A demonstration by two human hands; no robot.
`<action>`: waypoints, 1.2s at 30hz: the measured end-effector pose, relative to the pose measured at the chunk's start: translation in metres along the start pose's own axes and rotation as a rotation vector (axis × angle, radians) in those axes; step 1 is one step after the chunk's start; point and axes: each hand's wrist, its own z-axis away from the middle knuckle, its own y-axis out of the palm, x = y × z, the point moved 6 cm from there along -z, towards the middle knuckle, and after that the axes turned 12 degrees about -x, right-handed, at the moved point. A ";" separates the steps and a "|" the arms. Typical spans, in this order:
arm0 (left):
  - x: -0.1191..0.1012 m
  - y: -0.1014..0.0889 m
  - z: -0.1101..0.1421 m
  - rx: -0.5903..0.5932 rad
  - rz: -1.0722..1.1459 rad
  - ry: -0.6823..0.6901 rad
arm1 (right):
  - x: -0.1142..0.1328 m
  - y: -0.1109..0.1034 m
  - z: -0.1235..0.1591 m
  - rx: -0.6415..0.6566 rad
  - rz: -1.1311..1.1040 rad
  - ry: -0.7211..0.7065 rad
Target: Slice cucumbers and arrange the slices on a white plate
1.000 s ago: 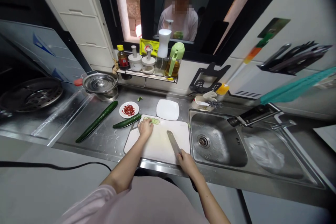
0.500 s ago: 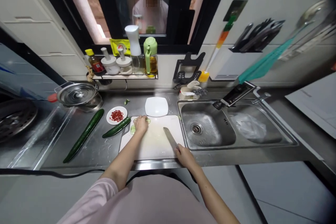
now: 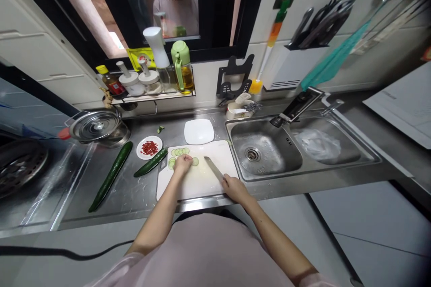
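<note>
My left hand (image 3: 182, 164) is over the left part of the white cutting board (image 3: 210, 184), fingers pinched at the edge of a cucumber slice (image 3: 195, 161). Behind that hand, several overlapping cucumber slices (image 3: 181, 151) form a row, and a few more lie to its left. A kitchen knife (image 3: 213, 167) is gripped in my right hand (image 3: 235, 188), its blade pointing away and to the left, low over the board. Left of the board lies a cut piece of cucumber (image 3: 151, 163), its end at the board's edge.
A whole cucumber (image 3: 111, 177) and a white plate of chopped red pieces (image 3: 139, 151) are on the left counter. Behind the board stands a white square dish (image 3: 199, 132). The sink (image 3: 266, 168) borders the board's right; a lidded pot (image 3: 97, 128) stands far left.
My left hand has drawn back off the row of slices, uncovering it, and now pinches one slice closer to the board's middle. My right hand still holds the knife in nearly the same place.
</note>
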 end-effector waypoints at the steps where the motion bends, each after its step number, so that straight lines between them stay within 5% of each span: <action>1: 0.003 0.002 0.005 0.017 0.001 -0.012 | 0.003 -0.001 0.001 0.002 0.013 -0.014; 9: 0.006 0.001 0.032 0.050 -0.083 -0.046 | 0.023 -0.003 0.009 0.023 0.136 -0.137; 36: 0.001 -0.005 0.027 0.004 -0.168 0.044 | 0.031 0.000 0.000 0.093 0.203 -0.249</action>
